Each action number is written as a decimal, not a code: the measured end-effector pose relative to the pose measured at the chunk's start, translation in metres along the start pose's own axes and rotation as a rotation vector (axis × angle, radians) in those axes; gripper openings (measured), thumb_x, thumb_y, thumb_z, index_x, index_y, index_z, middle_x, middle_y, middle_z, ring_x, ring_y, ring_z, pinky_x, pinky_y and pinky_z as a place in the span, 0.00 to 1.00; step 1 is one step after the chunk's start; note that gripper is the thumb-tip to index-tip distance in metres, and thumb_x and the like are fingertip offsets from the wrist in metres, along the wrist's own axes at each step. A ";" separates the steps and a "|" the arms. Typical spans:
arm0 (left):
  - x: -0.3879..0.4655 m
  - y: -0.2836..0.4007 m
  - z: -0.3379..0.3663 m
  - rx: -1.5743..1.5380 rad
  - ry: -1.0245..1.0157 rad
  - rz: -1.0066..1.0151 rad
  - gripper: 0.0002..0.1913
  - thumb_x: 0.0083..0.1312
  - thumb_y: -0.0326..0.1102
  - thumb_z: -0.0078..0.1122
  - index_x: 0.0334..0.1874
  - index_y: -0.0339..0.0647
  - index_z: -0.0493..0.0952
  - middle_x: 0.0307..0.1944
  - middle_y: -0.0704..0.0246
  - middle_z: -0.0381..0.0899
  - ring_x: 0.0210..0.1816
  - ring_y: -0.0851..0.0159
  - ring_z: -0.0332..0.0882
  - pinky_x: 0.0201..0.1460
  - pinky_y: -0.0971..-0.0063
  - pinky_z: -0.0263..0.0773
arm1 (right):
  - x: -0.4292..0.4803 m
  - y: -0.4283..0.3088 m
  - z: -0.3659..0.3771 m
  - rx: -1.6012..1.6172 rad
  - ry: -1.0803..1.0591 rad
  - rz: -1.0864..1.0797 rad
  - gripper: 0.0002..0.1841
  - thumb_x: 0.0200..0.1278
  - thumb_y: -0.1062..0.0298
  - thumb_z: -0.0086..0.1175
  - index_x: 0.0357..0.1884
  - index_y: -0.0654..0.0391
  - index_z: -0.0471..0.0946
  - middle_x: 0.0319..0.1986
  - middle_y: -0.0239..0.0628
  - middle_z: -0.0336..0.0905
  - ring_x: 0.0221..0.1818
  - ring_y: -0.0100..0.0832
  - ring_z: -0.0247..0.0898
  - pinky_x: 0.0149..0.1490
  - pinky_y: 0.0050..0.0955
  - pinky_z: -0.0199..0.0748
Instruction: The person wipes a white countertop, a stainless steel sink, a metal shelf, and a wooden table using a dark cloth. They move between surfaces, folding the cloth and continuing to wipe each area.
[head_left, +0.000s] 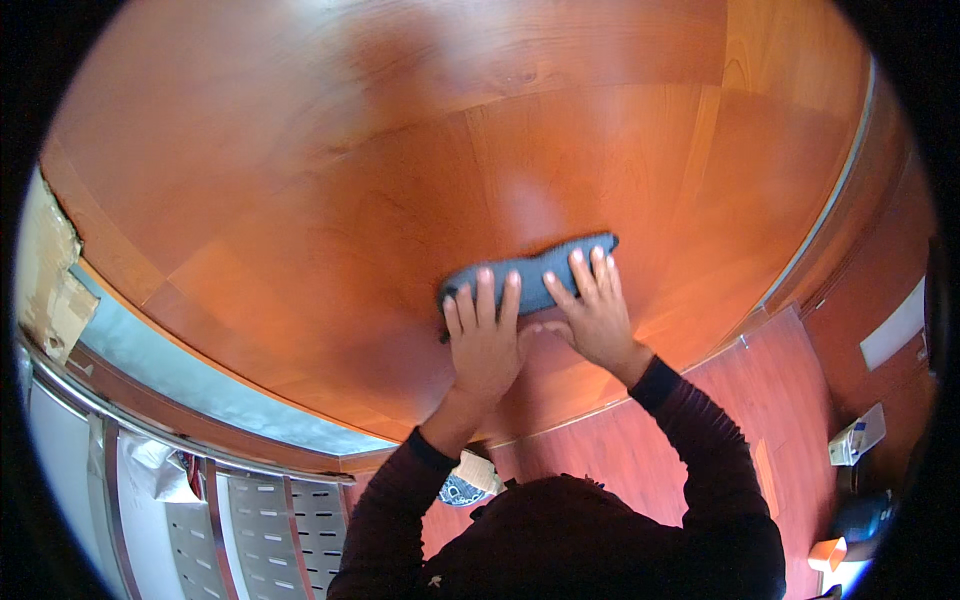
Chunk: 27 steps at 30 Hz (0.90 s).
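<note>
A folded dark grey cloth (534, 283) lies against a broad, glossy, reddish-brown wooden panel (360, 210). My left hand (484, 341) holds down the cloth's left part, with the fingers spread over it. On its right part is my right hand (598, 315), pressing it to the wood in the same way. Both thumbs point inward below the cloth's lower edge, nearly meeting. What is under the cloth cannot be seen. The cloth and fingertips look slightly blurred.
A reddish wood-look floor (780, 390) runs below the panel. At left are torn cardboard (52, 277), a pale blue strip (217, 390) and slotted metal panels (262, 525). Down at right stand an orange container (827, 553) and a clear plastic box (859, 435).
</note>
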<state>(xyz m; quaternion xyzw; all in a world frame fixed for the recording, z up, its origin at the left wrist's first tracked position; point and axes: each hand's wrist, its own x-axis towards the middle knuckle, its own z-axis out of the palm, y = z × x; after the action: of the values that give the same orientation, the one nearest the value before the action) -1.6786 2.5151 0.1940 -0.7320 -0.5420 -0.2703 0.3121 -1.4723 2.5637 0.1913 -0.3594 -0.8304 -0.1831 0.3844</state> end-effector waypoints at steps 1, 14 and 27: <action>-0.018 0.005 0.012 -0.035 -0.023 -0.008 0.44 0.69 0.64 0.62 0.79 0.43 0.64 0.79 0.42 0.55 0.74 0.29 0.57 0.75 0.27 0.49 | -0.020 -0.003 0.010 -0.012 -0.086 0.027 0.39 0.62 0.45 0.68 0.75 0.41 0.71 0.78 0.52 0.52 0.79 0.65 0.46 0.79 0.65 0.50; 0.001 0.029 -0.003 -0.215 -0.061 -0.055 0.47 0.70 0.68 0.56 0.82 0.41 0.59 0.83 0.40 0.46 0.80 0.27 0.43 0.80 0.30 0.41 | -0.010 0.009 -0.014 0.011 0.002 0.079 0.37 0.63 0.47 0.67 0.74 0.43 0.73 0.78 0.53 0.55 0.81 0.63 0.46 0.81 0.65 0.46; 0.256 0.040 -0.105 0.039 0.559 -0.008 0.47 0.72 0.73 0.46 0.81 0.40 0.63 0.83 0.43 0.48 0.81 0.29 0.45 0.79 0.32 0.42 | 0.187 0.101 -0.154 -0.169 0.428 -0.141 0.39 0.66 0.47 0.63 0.79 0.41 0.68 0.81 0.51 0.52 0.82 0.62 0.46 0.80 0.63 0.50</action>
<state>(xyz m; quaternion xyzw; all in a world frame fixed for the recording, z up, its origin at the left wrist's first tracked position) -1.5776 2.5872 0.4444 -0.6206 -0.4428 -0.4527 0.4624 -1.4029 2.6281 0.4364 -0.2846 -0.7346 -0.3504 0.5066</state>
